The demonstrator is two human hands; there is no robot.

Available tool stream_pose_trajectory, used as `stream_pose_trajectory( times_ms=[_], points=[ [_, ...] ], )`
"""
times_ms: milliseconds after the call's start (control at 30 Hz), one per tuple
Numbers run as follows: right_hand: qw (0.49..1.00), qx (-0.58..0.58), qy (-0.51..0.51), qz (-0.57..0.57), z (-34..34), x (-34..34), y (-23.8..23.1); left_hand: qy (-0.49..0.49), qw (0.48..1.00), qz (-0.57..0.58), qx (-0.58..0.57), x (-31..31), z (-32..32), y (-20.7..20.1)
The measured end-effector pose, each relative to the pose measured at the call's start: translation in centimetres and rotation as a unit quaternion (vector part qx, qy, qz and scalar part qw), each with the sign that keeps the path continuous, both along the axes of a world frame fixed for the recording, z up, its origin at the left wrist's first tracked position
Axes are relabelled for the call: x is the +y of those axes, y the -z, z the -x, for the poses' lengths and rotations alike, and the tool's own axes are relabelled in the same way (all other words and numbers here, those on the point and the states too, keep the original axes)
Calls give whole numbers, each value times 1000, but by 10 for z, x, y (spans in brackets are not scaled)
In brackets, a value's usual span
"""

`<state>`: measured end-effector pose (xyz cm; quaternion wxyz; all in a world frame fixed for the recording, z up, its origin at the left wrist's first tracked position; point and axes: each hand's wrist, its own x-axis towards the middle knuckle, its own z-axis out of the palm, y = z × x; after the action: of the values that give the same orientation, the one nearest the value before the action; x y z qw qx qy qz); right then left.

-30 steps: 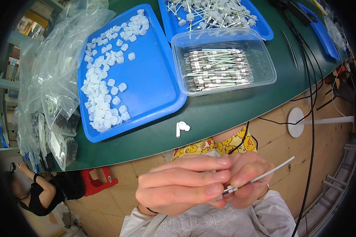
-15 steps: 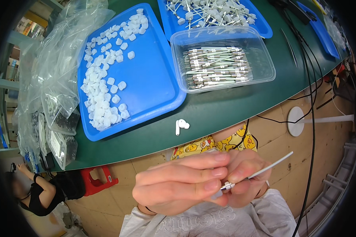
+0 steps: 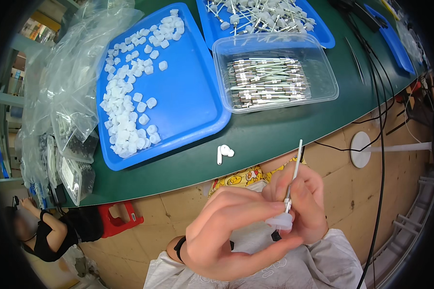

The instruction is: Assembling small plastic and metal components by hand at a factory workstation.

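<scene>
My right hand point(image 3: 306, 204) is closed on a thin pale rod point(image 3: 295, 180) with a metal fitting, which points up and slightly to the right. At its lower end is a translucent white cap point(image 3: 280, 221). My left hand point(image 3: 229, 226) is open beside it, thumb and forefinger spread around the cap. The forefinger's tip lies against or just in front of the fitting; which of the two cannot be told. Below the cap shows a small black thing point(image 3: 276, 235) that I cannot make out.
A blue tray point(image 3: 188, 101) bears many loose white caps. Right of it, a clear plastic box point(image 3: 323, 82) holds bare rods, and another blue tray point(image 3: 325, 38) holds capped ones. A white earbud point(image 3: 223, 153) lies near the table edge. Plastic bags point(image 3: 58, 72) cover the left side.
The rod has swung from slanting right to nearly upright. My left fingers, earlier bunched close around the fitting, have spread apart, and the white cap is now plainly seen.
</scene>
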<state>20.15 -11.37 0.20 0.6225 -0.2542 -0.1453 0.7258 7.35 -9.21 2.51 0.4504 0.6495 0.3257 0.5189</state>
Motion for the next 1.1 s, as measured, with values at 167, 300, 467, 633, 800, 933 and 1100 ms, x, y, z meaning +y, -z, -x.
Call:
stream_pose_trajectory(
  times_ms=[167, 300, 467, 633, 800, 933, 1100],
  points=[
    [1000, 13, -3, 3, 1, 0, 0, 58, 996, 53, -33, 4, 5, -4],
    [1000, -9, -2, 2, 0, 1, 1, 63, 994, 65, -63, 3, 6, 9],
    [999, -32, -6, 17, -3, 2, -1, 46, 979, 177, -94, -5, 6, 4],
    [998, -13, -42, 50, -6, 5, -5, 68, 985, 139, -78, 2, 10, 4],
    [994, 20, -74, 75, -9, 8, -7, 71, 988, 123, -68, 3, 10, 5],
    [993, 32, -80, 78, -8, 8, -5, 72, 986, 131, -76, 0, 9, 6],
    [992, 27, -83, 89, -8, 7, -5, 121, 986, 92, -73, 5, 12, 9]
  ],
)
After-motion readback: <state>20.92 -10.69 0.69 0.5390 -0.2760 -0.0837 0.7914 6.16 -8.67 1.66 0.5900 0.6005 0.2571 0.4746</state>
